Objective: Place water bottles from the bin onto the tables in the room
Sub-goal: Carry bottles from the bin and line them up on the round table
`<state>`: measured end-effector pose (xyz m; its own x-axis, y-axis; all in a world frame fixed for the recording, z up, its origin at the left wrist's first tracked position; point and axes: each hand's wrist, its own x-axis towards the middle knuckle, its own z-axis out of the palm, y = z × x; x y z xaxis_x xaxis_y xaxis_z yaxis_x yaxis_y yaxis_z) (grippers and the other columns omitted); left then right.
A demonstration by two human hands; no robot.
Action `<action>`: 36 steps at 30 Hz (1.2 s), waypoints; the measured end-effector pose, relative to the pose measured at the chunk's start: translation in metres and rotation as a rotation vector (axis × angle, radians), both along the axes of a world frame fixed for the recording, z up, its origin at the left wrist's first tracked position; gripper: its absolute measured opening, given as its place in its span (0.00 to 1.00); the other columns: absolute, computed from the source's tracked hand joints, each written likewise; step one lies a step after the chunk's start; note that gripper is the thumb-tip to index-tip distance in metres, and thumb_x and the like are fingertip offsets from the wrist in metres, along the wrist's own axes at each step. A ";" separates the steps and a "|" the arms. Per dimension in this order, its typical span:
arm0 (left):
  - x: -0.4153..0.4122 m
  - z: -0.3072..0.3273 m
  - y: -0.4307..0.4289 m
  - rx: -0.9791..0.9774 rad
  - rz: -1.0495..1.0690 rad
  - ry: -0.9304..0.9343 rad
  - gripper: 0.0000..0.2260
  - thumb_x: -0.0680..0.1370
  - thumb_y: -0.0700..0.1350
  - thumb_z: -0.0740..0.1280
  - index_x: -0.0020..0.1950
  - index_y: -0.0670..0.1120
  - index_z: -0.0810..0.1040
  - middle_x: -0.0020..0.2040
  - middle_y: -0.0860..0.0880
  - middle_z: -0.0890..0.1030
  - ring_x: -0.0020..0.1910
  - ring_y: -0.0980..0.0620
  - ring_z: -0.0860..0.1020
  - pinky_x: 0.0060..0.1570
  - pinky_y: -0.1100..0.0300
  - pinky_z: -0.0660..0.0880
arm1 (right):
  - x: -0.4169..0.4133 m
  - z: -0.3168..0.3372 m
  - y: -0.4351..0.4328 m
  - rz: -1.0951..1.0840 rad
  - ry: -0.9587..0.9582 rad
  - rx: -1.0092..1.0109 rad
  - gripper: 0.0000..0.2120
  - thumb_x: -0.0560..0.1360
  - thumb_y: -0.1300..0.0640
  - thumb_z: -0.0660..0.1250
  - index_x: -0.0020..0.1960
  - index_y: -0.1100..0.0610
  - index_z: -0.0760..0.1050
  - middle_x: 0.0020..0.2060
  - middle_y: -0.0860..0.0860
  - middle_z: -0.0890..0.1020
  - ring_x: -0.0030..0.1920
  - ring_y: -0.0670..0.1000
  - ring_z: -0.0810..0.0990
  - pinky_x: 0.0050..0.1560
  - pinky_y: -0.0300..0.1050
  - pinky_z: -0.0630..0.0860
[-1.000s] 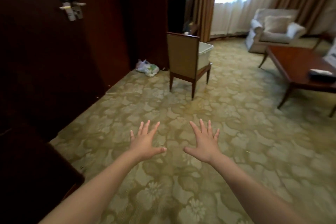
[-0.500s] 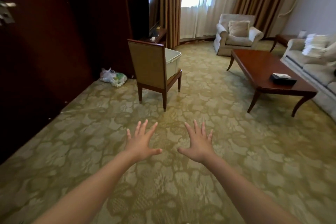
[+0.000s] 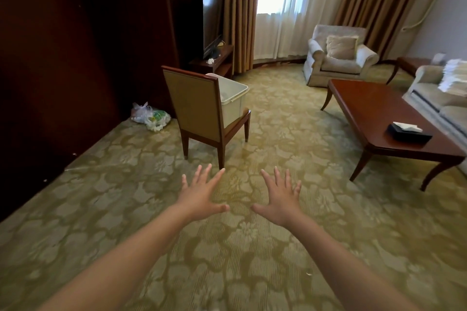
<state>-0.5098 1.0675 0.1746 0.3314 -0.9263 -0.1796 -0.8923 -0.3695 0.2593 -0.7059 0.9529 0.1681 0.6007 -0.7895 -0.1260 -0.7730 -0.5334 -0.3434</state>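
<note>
Carpet lies under us, and over it we hold both arms forward, palms down. Our left hand and right hand are spread wide with straight fingers and hold nothing. We judge they are free because no bottle has been picked up yet. Ahead of the left hand stands a chair, its back toward us, with the bin on its seat, probably raised there to spare stooping. We cannot see any bottles; the chair back and bin wall hide the inside. Well apart to the right, the table carries a tissue box and looks like a destination.
</note>
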 end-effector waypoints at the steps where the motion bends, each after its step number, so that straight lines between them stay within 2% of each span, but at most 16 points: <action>1: 0.003 -0.001 -0.016 0.005 -0.005 0.004 0.45 0.72 0.68 0.66 0.79 0.62 0.39 0.80 0.52 0.36 0.78 0.48 0.33 0.74 0.37 0.35 | 0.003 -0.002 -0.015 -0.007 0.002 0.005 0.47 0.73 0.37 0.66 0.81 0.44 0.41 0.80 0.53 0.36 0.77 0.60 0.28 0.74 0.68 0.31; 15: 0.098 -0.005 -0.318 -0.007 -0.057 -0.013 0.45 0.73 0.67 0.66 0.79 0.62 0.39 0.80 0.52 0.36 0.78 0.48 0.34 0.74 0.37 0.35 | 0.093 0.005 -0.294 -0.088 0.008 -0.054 0.47 0.74 0.37 0.66 0.81 0.44 0.40 0.80 0.53 0.36 0.77 0.60 0.28 0.73 0.67 0.29; 24: 0.139 -0.012 -0.461 0.038 -0.122 -0.010 0.44 0.74 0.67 0.65 0.79 0.61 0.40 0.80 0.51 0.36 0.78 0.48 0.33 0.74 0.37 0.34 | 0.131 -0.009 -0.432 -0.124 0.001 0.016 0.47 0.74 0.37 0.66 0.81 0.44 0.39 0.80 0.53 0.35 0.76 0.60 0.27 0.72 0.66 0.27; 36: 0.171 -0.029 -0.697 0.044 0.057 -0.020 0.45 0.73 0.67 0.66 0.79 0.61 0.40 0.80 0.50 0.36 0.78 0.47 0.34 0.74 0.37 0.35 | 0.180 -0.021 -0.696 0.036 0.005 0.013 0.47 0.73 0.37 0.67 0.81 0.43 0.41 0.80 0.53 0.37 0.77 0.60 0.28 0.74 0.68 0.30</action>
